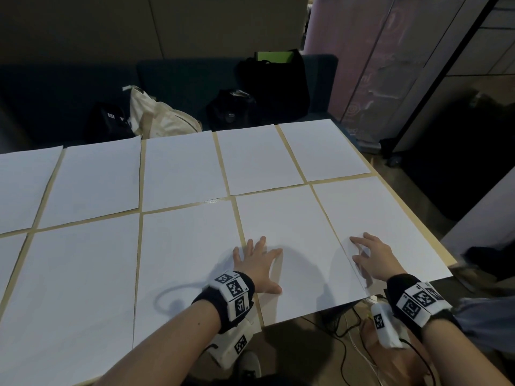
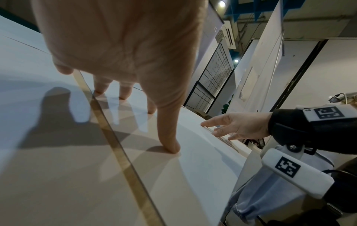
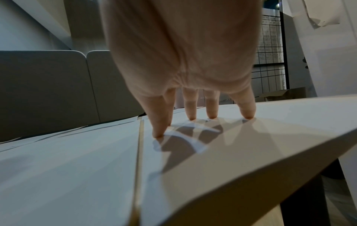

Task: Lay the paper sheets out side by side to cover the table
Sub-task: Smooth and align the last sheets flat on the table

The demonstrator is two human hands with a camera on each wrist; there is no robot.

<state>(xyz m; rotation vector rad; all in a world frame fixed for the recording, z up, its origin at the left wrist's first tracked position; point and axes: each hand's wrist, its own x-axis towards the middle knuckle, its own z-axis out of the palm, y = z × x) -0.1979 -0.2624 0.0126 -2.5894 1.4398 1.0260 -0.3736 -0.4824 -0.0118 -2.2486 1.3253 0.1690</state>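
Note:
White paper sheets lie in two rows over the wooden table [image 1: 267,190], with thin strips of wood showing between them. My left hand [image 1: 257,264] rests flat with spread fingers across the gap between two near-row sheets, its thumb [image 2: 168,137] pressing on the second sheet from the right [image 1: 295,232]. My right hand [image 1: 372,257] touches the rightmost near sheet [image 1: 390,218] with straight fingertips [image 3: 248,114] close to that sheet's left edge. This sheet's near edge juts out past the table's front. Neither hand holds anything.
A dark sofa [image 1: 181,79] behind the table carries black bags [image 1: 273,84] and a pale cloth bag [image 1: 156,115]. Cables [image 1: 345,338] lie on the floor under the table's front edge. A dark bulky object [image 1: 459,151] stands to the right.

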